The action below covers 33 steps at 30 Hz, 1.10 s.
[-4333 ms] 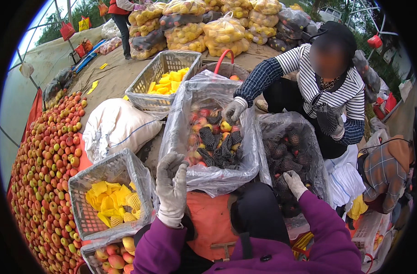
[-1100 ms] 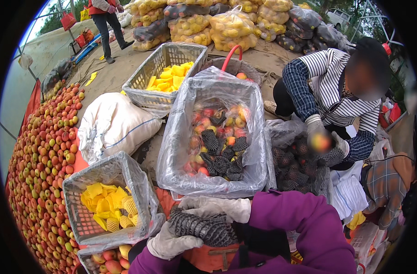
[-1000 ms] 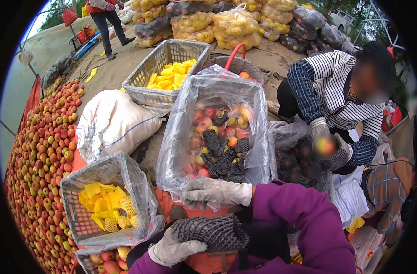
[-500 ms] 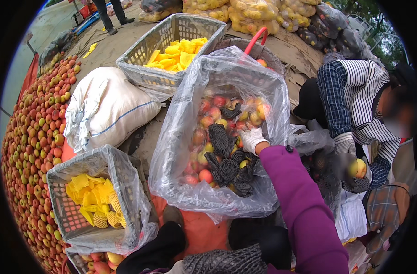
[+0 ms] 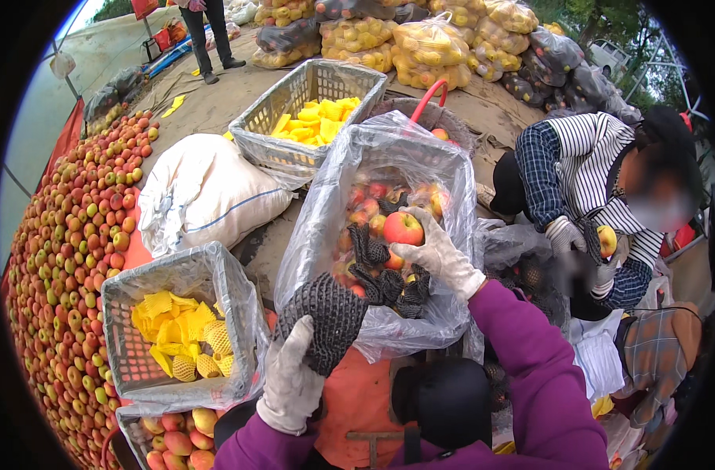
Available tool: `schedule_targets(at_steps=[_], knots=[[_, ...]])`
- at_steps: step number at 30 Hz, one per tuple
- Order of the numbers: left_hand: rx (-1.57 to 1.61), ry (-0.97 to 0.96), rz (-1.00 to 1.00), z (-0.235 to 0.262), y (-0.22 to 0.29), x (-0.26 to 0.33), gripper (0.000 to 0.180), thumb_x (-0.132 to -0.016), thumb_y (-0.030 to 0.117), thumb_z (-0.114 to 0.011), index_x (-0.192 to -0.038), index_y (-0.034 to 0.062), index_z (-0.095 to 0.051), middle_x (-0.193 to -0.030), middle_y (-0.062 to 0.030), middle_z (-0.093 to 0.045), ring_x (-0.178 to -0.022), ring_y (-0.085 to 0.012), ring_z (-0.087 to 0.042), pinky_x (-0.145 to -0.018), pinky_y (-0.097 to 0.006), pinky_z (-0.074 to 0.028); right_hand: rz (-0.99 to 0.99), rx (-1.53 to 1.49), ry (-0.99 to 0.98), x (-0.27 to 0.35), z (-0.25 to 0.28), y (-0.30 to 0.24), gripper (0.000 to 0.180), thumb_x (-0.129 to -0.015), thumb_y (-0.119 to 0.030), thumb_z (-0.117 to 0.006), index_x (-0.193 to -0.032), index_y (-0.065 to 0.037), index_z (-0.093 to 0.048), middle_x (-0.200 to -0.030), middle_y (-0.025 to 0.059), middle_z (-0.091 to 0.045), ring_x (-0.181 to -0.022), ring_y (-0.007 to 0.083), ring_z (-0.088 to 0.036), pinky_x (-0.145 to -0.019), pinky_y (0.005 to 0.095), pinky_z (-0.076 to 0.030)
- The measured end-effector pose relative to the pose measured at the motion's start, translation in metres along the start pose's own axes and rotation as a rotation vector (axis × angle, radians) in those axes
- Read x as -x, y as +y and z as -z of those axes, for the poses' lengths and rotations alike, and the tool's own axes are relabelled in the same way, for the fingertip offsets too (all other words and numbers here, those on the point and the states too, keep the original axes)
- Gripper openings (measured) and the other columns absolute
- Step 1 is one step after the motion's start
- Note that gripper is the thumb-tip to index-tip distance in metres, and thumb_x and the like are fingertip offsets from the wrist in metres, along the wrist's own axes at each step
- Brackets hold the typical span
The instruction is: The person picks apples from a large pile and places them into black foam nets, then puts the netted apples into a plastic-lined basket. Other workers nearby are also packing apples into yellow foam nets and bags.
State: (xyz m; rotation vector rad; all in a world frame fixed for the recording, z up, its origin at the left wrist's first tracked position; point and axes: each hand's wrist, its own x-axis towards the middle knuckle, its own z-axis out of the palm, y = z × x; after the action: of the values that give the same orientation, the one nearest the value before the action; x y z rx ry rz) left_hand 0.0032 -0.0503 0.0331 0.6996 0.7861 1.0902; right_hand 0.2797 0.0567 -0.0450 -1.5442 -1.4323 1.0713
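Observation:
My right hand (image 5: 444,258), in a white glove, is closed on a red and yellow apple (image 5: 404,228). It holds the apple above a crate lined with clear plastic (image 5: 306,219). Inside that crate lie apples and crumpled black foam nets (image 5: 382,287). My left hand (image 5: 285,384), also gloved, grips a black foam net (image 5: 322,319) near the crate's front left corner. The net bulges; whether anything is inside it cannot be seen.
A lined crate of yellow foam nets (image 5: 126,345) stands at the left, another (image 5: 256,145) beyond. Loose apples (image 5: 68,313) are heaped far left, beside a white sack (image 5: 209,192). A co-worker (image 5: 577,180) handles an apple at the right. Bagged fruit (image 5: 432,51) is piled behind.
My right hand has lifted out of the crate with an apple. My left hand has come into view with the black foam net, which was low by my lap before.

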Motion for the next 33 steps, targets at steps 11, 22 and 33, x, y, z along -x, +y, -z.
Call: schedule_targets(at_steps=[11, 22, 33], knots=[[0.308, -0.14, 0.148, -0.01, -0.013, 0.014, 0.05, -0.091, 0.022, -0.064, -0.133, 0.002, -0.045, -0.127, -0.0117, -0.054, -0.116, -0.0229, -0.055, -0.096, -0.036, -0.048, 0.644, 0.168, 0.092, 0.128, -0.086, -0.089, 0.08, -0.059, -0.025, -0.089, -0.128, -0.008, -0.05, -0.128, 0.0141, -0.054, -0.122, 0.0339, -0.05, -0.103, 0.0431, -0.04], [0.25, -0.287, 0.092, -0.002, -0.025, 0.024, 0.054, -0.084, 0.023, -0.069, -0.126, -0.0032, -0.047, -0.116, -0.0176, -0.06, -0.11, -0.0299, -0.059, -0.097, -0.042, -0.048, -0.128, -1.227, -0.36, 0.153, -0.05, -0.058, 0.036, -0.101, -0.025, -0.046, -0.133, -0.008, -0.048, -0.129, 0.0056, -0.053, -0.115, 0.0195, -0.053, -0.1, 0.0337, -0.042], [-0.1, -0.409, 0.173, -0.029, -0.038, 0.037, 0.038, -0.085, 0.017, -0.064, -0.116, -0.0024, -0.054, -0.11, -0.0116, -0.062, -0.098, -0.0221, -0.061, -0.088, -0.036, -0.05, 0.258, -1.487, -0.667, 0.249, -0.052, -0.1, 0.026, -0.092, -0.012, -0.055, -0.115, -0.001, -0.059, -0.111, 0.0112, -0.065, -0.104, 0.022, -0.061, -0.094, 0.0344, -0.046]])
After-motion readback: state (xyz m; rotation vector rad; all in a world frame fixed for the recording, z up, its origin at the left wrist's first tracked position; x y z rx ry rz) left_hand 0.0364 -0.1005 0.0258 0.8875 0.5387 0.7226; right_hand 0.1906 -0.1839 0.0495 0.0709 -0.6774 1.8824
